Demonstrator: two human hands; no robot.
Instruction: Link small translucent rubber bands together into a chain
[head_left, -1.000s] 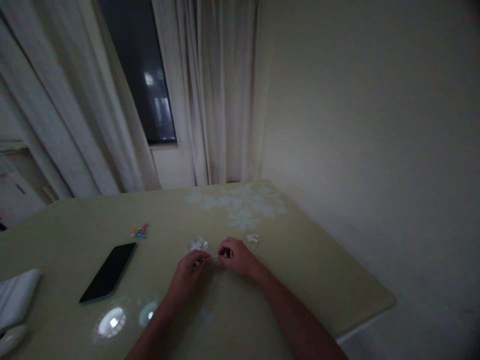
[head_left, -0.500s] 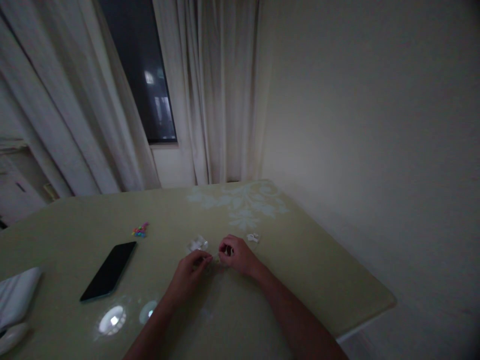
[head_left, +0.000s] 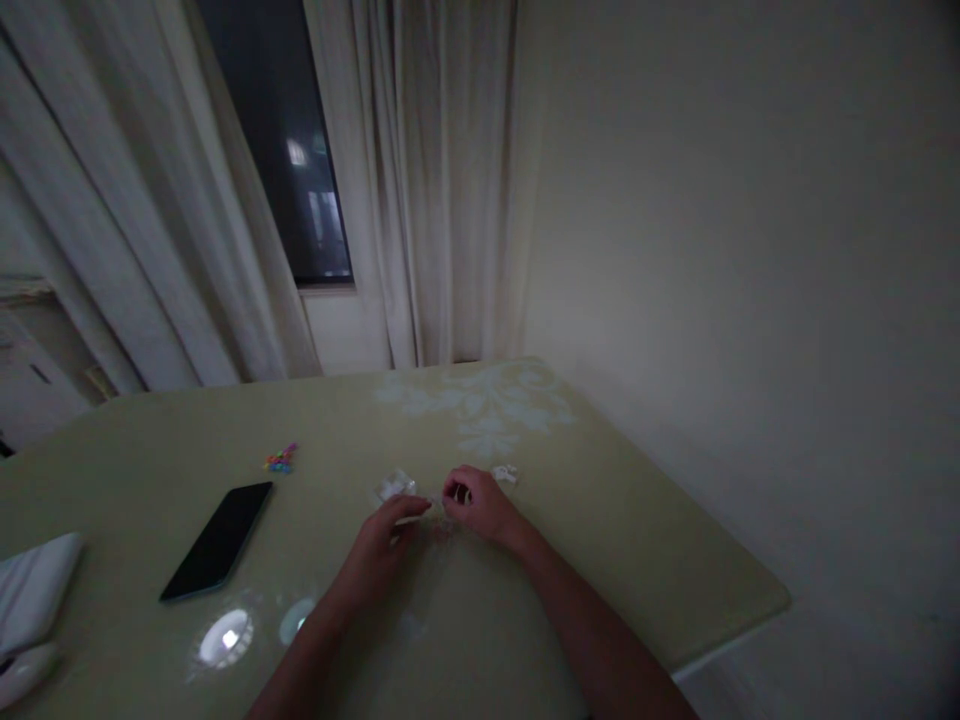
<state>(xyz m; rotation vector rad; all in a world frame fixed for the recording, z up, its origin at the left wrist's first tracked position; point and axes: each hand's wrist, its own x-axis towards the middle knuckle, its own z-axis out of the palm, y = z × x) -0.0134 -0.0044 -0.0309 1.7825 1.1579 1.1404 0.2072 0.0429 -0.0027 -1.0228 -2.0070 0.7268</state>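
Note:
My right hand [head_left: 486, 506] is closed in a pinch, thumb against the curled fingers, around something too small and dim to name. To its left, my left hand [head_left: 379, 545] hovers low over the table, its fingers stretched toward the right fingertips and slightly apart from the thumb. Between the two hands is a faint, see-through bit whose kind I cannot make out. A crumpled clear plastic bag [head_left: 395, 486] lies just beyond my left fingers. Small white pieces [head_left: 505, 473] rest behind my right hand, partly hidden by it.
Several tiny colourful pieces [head_left: 280, 460] lie in a heap on the table [head_left: 615, 560], left of the hands. Nearer stands a dark phone [head_left: 217, 542], flat on its back. A white object [head_left: 37, 590] sits at the left edge. A wall [head_left: 712, 300] runs along the right side.
My left fingers have straightened out of their pinch and shifted slightly up and right. My right hand has moved a little to the right, still pinched.

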